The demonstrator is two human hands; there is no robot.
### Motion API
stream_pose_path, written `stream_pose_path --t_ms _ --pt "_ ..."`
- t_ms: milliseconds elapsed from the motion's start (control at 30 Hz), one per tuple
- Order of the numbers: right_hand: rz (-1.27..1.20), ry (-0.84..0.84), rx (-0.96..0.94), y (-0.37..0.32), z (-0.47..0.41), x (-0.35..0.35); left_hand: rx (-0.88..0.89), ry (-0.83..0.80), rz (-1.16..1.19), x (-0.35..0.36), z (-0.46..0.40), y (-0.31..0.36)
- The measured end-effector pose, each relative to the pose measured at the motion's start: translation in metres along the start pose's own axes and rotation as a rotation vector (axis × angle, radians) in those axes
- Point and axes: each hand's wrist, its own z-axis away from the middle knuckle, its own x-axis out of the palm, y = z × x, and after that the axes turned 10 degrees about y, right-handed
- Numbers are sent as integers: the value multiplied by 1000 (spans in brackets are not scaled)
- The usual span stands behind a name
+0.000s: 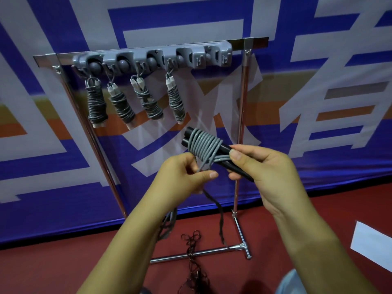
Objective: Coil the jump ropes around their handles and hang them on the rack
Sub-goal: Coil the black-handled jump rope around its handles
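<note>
Grey rope (204, 146) coils around two black handles (224, 150), held before the rack (152, 60). Right hand (265, 172) grips the handles' lower ends, coils just beyond its thumb. Left hand (186, 175) pinches the loose rope below the coils. Four coiled ropes (135, 100) hang on the rack.

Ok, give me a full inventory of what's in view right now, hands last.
rack: one, chrome frame, standing against the banner
hook strip: one, grey, across the rack's top bar
hung jump ropes: four, grey cord coiled on pale handles, hanging from the left hooks
jump rope in work: one, grey cord wound round two black handles, held in front of the rack
loose cord: dark, lying on the red floor by the rack's foot
banner: one, blue and white with orange stripes, behind
white sheet: one, on the floor, right edge
left hand: pinches the cord's free run
right hand: grips the handles
</note>
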Motion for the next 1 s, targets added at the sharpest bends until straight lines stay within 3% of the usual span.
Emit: stream_pose_path --t_ms 167,233,333,533,600,733,1000 --pt "-31 -26 35 -5 2 1 -40 -171 -33 10 2 -7" --pt "-57 -55 71 -9 2 -1 9 -290 139 12 7 -16" --pt "-119 -76 150 -14 0 -5 74 -328 396 12 6 -29" --pt "-234 -17 263 -17 -8 -8 -13 -482 835 21 12 -38" --pt "-249 -20 295 -16 -7 -8 -21 -511 887 20 14 -40" --pt "-275 -87 371 -17 -3 -5 20 -492 832 14 15 -46" --pt "-119 -433 335 -27 -6 -17 50 -267 280 -4 1 -28"
